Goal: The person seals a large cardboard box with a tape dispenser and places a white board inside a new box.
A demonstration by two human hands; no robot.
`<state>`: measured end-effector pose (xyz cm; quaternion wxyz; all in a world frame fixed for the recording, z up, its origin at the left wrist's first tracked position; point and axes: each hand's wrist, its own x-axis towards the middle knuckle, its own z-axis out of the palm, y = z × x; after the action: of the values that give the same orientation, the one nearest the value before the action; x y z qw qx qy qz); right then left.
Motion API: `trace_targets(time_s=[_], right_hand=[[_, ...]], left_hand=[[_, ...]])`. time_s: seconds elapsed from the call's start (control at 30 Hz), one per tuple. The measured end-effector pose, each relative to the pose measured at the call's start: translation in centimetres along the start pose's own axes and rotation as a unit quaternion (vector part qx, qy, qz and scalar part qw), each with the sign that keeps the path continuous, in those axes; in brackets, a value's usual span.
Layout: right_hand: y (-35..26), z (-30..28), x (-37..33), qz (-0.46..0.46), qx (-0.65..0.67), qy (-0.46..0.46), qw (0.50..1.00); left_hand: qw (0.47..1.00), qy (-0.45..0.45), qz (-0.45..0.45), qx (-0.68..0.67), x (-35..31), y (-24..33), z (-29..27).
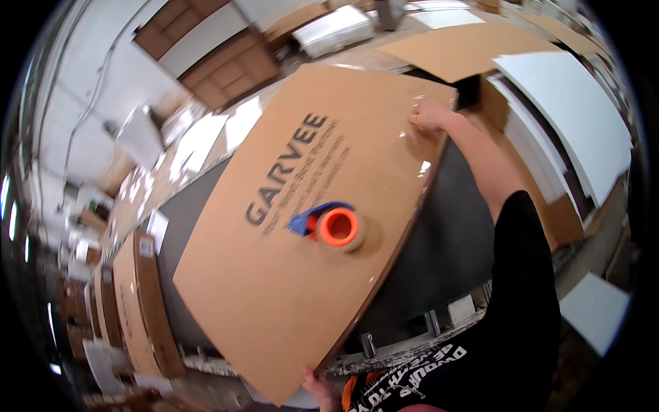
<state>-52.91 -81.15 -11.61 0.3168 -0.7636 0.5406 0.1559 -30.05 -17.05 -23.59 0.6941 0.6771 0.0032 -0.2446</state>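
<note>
A large flat cardboard box [302, 288], printed with dark lettering, lies aslant in front of me on a dark work surface. On its top rests a tape dispenser [302, 221] with a blue handle and a roll of tape [340, 227] on an orange core. My right hand [429, 117] is closed at the box's far right corner, its fingers curled down by shiny clear tape. What they pinch, if anything, is hidden. At the near corner my left hand [321, 389] grips the box edge, with part of the hand under it out of sight.
Right of me stands an open carton [563, 220] with white panels [570, 110] in and on it. Upright cardboard boxes [141, 305] lean at the left. A conveyor with metal rollers [431, 323] runs along the near edge. Brown panelled boards [226, 65] stand farther back.
</note>
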Motion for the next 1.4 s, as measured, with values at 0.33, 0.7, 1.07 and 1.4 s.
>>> trace_targets(time_s=[0.33, 0.7, 1.07, 1.4], right_hand=[[-22.1, 19.2, -3.7, -0.411, 0.160, 0.022, 0.897], [-21.9, 34.3, -13.3, -0.091, 0.401, 0.521, 0.748], [-39.7, 50.3, -29.1, 0.109, 0.667, 0.386, 0.628], [-34.9, 51.8, -31.7, 0.141, 0.414, 0.500, 0.748]], left_hand=[[0.841, -0.389, -0.155, 0.342, -0.4, 11.5, -9.0], [0.663, -0.034, 0.511, 0.546, 51.8, 18.2, -3.7], [0.722, -0.169, 0.329, 0.585, 61.3, 21.0, 7.1], [0.714, -0.188, 0.314, 0.597, 56.4, 20.7, 1.3]])
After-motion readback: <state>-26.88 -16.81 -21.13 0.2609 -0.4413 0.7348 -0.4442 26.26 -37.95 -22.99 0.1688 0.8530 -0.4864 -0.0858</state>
